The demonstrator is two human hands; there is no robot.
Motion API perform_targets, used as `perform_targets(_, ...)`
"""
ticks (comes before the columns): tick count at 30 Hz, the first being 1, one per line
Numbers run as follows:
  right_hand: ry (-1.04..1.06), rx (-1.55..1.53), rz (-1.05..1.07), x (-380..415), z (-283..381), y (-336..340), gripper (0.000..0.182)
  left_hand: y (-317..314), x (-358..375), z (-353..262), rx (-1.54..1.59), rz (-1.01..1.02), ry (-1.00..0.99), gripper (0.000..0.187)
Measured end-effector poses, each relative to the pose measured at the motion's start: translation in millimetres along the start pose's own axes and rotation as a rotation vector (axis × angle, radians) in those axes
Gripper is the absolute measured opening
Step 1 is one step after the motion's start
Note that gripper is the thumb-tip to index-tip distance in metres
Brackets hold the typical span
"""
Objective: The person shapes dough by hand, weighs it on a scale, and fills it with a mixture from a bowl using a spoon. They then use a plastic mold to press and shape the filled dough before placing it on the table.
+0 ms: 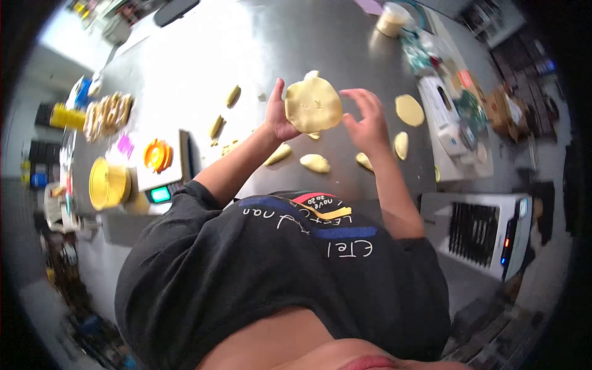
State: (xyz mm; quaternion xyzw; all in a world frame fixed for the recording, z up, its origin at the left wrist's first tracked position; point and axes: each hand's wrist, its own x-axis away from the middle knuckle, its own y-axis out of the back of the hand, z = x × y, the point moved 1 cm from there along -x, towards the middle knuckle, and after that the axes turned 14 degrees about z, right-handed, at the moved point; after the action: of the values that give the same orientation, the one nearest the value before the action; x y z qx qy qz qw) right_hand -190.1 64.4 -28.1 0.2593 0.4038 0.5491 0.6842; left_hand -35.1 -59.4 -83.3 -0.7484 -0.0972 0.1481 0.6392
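My left hand (pixel 281 119) holds a flat round disc of pale yellow dough (pixel 313 106) from underneath, raised over the metal table. Its thumb sticks up at the disc's left side, and a fingertip shows past the far edge. Just right of the disc is my right hand (pixel 368 120), with fingers apart and nothing visible in it. A small mark or bit shows at the disc's middle. Below the hands lie several folded dough pieces, among them one (pixel 316 163) in the middle and another (pixel 401 145) at the right. A second flat dough disc (pixel 409 110) rests beyond my right hand.
At the left are a scale (pixel 161 195) with an orange ring-shaped item (pixel 158 155), a yellow tub (pixel 109 184) and a bagged stack (pixel 108 116). Small dough rolls (pixel 233 96) lie on the metal table (pixel 271 37). A lidded tub (pixel 393 20) stands far right.
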Motion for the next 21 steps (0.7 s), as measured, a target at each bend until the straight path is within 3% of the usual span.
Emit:
perform_targets(1,0.042,-0.011,0.026,-3,5,-13,0.041,-9,17,-5,0.002,-0.018,-0.034,0.076)
perform_targets(3,-0.228,-0.247,-0.060,-8,12,-43,0.043,-18,47,-14,0.001,0.014,-0.105,0.075)
perform_targets(6,-0.272,-0.427,0.161,-21,53,-78,0.041,-38,84,-21,-0.001,0.025,-0.194,0.067)
perform_targets(10,-0.121,-0.573,0.128,-45,102,-117,0.027,-37,137,-37,-0.054,-0.041,-0.316,0.046)
perform_targets(14,-0.137,-0.493,0.253,-65,158,-152,0.021,-16,204,-68,-0.164,-0.242,-0.321,0.043)
perform_targets(16,-0.143,-0.466,0.299,-76,185,-179,0.024,-13,242,-85,-0.337,-0.456,-0.300,0.043)
perform_targets(17,-0.106,-0.415,0.336,-82,196,-198,0.026,10,264,-98,-0.368,-0.460,-0.320,0.043)
perform_targets(20,-0.057,-0.306,0.381,-112,242,-288,0.036,4,346,-154,-0.656,-0.851,-0.351,0.038)
perform_targets(21,-0.063,-0.318,0.368,-120,256,-308,0.036,17,369,-177,-0.685,-0.877,-0.321,0.037)
